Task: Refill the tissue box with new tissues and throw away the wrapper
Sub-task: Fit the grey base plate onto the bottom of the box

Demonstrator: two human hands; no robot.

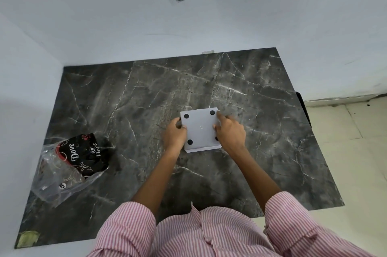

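A square white tissue box (200,129) lies upside down on the dark marble table (261,131), its base with black rubber feet facing up. My left hand (174,136) grips the box's left side. My right hand (230,132) holds its right side, fingers on the base near the far right corner. At the table's left edge lies a crumpled clear and black plastic wrapper (72,164) with "Dove" printed on it. I cannot tell what is inside the box.
White walls close off the table at the back and on the left. A pale tiled floor (345,152) lies to the right. A yellowish patch (28,239) marks the table's near left corner.
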